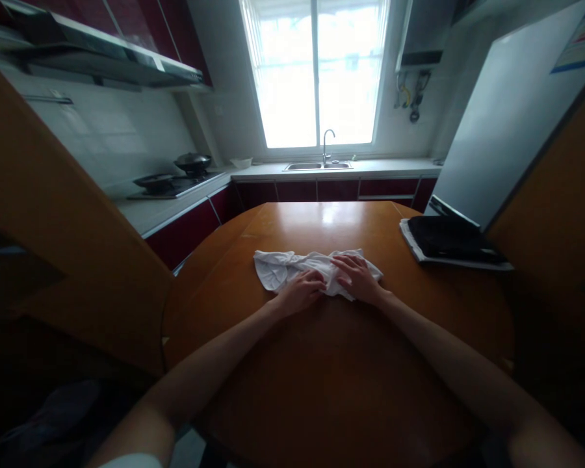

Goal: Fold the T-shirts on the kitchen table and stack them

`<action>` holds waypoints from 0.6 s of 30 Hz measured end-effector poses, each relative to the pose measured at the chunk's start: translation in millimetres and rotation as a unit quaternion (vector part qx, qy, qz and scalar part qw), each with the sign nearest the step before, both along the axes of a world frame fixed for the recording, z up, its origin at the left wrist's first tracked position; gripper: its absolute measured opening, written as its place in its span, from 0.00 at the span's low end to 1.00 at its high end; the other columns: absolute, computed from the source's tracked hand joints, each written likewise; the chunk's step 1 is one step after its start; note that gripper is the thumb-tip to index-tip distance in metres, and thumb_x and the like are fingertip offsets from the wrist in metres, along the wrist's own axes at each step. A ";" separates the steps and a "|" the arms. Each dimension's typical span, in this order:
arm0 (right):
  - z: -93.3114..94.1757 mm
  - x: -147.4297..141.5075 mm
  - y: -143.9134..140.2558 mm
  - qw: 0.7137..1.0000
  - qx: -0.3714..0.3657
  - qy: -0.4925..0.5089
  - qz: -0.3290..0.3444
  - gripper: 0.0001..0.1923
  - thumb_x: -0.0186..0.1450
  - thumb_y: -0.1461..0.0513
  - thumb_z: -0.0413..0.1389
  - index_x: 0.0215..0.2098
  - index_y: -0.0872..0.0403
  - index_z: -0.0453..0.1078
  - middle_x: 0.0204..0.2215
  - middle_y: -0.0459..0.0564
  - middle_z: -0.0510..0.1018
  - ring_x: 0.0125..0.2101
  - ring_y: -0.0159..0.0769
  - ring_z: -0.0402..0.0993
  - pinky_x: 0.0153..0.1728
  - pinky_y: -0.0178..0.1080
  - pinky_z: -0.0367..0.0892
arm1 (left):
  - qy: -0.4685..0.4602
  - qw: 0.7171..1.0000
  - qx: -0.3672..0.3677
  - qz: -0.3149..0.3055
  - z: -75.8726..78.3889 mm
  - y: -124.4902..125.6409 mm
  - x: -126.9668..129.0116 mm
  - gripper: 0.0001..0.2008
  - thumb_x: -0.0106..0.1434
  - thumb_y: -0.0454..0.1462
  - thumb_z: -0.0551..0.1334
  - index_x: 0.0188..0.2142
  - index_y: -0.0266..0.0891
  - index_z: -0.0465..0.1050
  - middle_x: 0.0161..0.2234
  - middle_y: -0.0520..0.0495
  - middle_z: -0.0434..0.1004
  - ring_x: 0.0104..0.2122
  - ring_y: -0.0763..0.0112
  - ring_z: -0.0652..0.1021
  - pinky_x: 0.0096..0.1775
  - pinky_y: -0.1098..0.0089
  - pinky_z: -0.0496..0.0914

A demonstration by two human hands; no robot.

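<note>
A crumpled white cloth [275, 272] lies spread sideways across the middle of the brown wooden table [322, 370]. On its near edge rests my left hand [302, 290], fingers bent and drawn together on the fabric. My right hand [358, 278] lies on the right part of the cloth with its fingers stretched out and somewhat apart, palm down. The two hands are close together but not touching. Some of the cloth is hidden beneath them.
A black flat item [451, 235] sits on a white board-like thing at the table's right edge, near the fridge [507, 123]. Beyond the table are a counter with a sink [318, 166] and faucet [325, 144]. Pans [192, 162] stand on the stove at left.
</note>
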State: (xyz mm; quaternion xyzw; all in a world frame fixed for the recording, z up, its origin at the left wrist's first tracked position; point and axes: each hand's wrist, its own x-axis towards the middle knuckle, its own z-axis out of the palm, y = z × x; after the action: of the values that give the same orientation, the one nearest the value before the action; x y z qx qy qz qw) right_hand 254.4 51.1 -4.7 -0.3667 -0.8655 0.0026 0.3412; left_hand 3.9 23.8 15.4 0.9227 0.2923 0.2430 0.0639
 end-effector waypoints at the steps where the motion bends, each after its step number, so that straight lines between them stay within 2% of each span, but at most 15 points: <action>1: -0.2 -0.7 -0.9 1.000 -0.004 -0.017 0.019 0.28 0.66 0.66 0.55 0.64 0.50 0.66 0.59 0.56 0.73 0.60 0.49 0.63 0.62 0.54 0.51 | 0.013 0.999 -0.004 -0.031 3.0 -2.9 0.2 0.09 0.68 0.36 0.61 0.45 0.45 0.80 0.49 0.45 0.76 0.50 0.61 0.74 0.56 0.59 0.68; 3: -1.3 -0.8 -0.7 0.998 -0.015 -0.038 0.042 0.29 0.63 0.69 0.54 0.62 0.49 0.68 0.55 0.55 0.76 0.58 0.49 0.65 0.62 0.56 0.47 | 0.033 0.996 -0.014 -0.083 8.2 -6.4 -2.1 0.11 0.69 0.36 0.61 0.49 0.48 0.79 0.54 0.45 0.74 0.55 0.59 0.73 0.59 0.58 0.65; 6: -2.1 2.2 2.2 0.998 -0.017 -0.038 0.043 0.19 0.60 0.70 0.57 0.47 0.50 0.77 0.44 0.52 0.78 0.48 0.46 0.69 0.59 0.54 0.51 | 0.026 0.993 -0.040 -0.111 10.7 -5.8 -8.1 0.14 0.70 0.36 0.59 0.53 0.49 0.77 0.56 0.44 0.73 0.56 0.61 0.73 0.60 0.60 0.66; 8: 0.4 5.9 2.6 0.998 -0.019 -0.028 0.046 0.13 0.59 0.70 0.57 0.39 0.51 0.77 0.39 0.51 0.77 0.44 0.44 0.70 0.54 0.50 0.56 | 0.004 0.995 -0.057 -0.082 8.1 -2.2 -11.7 0.17 0.70 0.36 0.59 0.57 0.49 0.73 0.56 0.44 0.73 0.55 0.62 0.74 0.58 0.61 0.69; 12: 12.7 14.7 -6.2 0.994 -0.055 -0.019 0.095 0.07 0.61 0.68 0.56 0.35 0.53 0.75 0.40 0.50 0.75 0.39 0.38 0.70 0.42 0.39 0.63 | -0.024 0.998 -0.049 0.010 -1.5 7.0 -15.7 0.22 0.68 0.38 0.63 0.60 0.46 0.69 0.57 0.42 0.72 0.56 0.58 0.73 0.59 0.56 0.69; 14: 20.7 18.6 -13.8 0.990 -0.082 -0.022 0.115 0.07 0.61 0.68 0.56 0.35 0.53 0.74 0.40 0.50 0.75 0.38 0.36 0.71 0.39 0.36 0.63 | -0.027 0.998 -0.042 0.023 -5.5 10.0 -16.3 0.20 0.68 0.38 0.64 0.59 0.45 0.70 0.58 0.42 0.72 0.58 0.57 0.72 0.60 0.54 0.68; 18: 37.8 23.1 -29.5 0.976 -0.165 -0.045 0.133 0.09 0.58 0.70 0.54 0.33 0.52 0.73 0.38 0.47 0.75 0.36 0.35 0.72 0.38 0.35 0.64 | -0.035 0.997 -0.052 0.040 -9.3 12.1 -15.7 0.18 0.67 0.40 0.64 0.57 0.45 0.72 0.59 0.42 0.70 0.58 0.58 0.73 0.60 0.57 0.68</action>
State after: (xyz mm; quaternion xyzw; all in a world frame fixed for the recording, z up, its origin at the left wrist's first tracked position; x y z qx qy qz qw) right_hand 277.5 21.6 33.1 -0.2990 -0.9087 0.1742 0.2335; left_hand -11.9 35.9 6.1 0.8965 0.3391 0.2622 0.1118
